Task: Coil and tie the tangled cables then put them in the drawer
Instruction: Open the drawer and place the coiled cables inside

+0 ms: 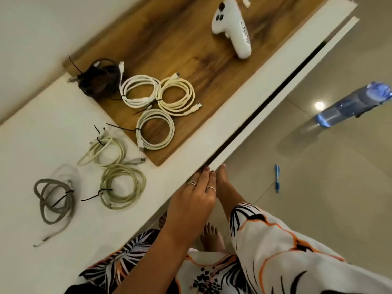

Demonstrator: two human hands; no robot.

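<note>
A: Where are the cables?
B: Seven tied coils lie on the tabletop. A black coil, a white coil, a cream coil and a pale coil sit close together on the wooden board. Off the board, on the white surface, lie a loose cream coil, a greenish coil and a grey coil, each bound with a black tie.
A: And the hands?
B: Both are at the drawer front along the tabletop's near edge. The left hand curls its fingers over the top lip; the right hand lies beside it, fingertips at the same lip, though whether they grip it I cannot tell.
A: Anything else around?
B: A white game controller rests far along the board, well apart from the coils. On the floor are a blue water bottle and a blue pen.
</note>
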